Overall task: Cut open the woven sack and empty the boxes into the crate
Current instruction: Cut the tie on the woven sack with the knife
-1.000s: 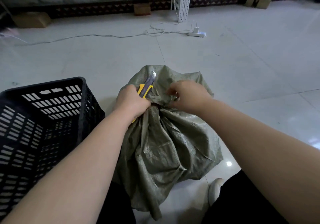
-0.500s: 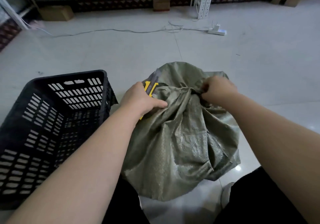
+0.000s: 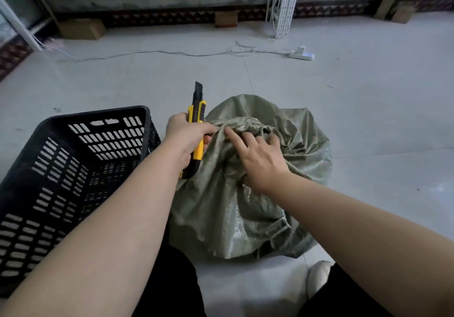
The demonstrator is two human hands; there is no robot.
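A grey-green woven sack (image 3: 245, 213) lies bunched on the floor in front of me, its gathered neck at the top centre. My left hand (image 3: 186, 135) grips a yellow and black utility knife (image 3: 196, 117), blade end pointing up and away, right beside the neck. My right hand (image 3: 260, 157) rests on the sack's top with its fingers spread and the forefinger stretched toward the neck. A black slotted plastic crate (image 3: 73, 169) stands to the left of the sack. The boxes are hidden inside the sack.
My dark trouser legs and a light shoe (image 3: 317, 277) are at the bottom edge. A white power strip (image 3: 301, 55) with cables lies on the tiled floor farther back, near a white metal rack post (image 3: 282, 4). Cardboard boxes (image 3: 82, 29) line the back wall.
My right hand let go of the sack's neck and now lies with spread fingers on the sack. The left hand raised the knife, so more of it shows above the fist.
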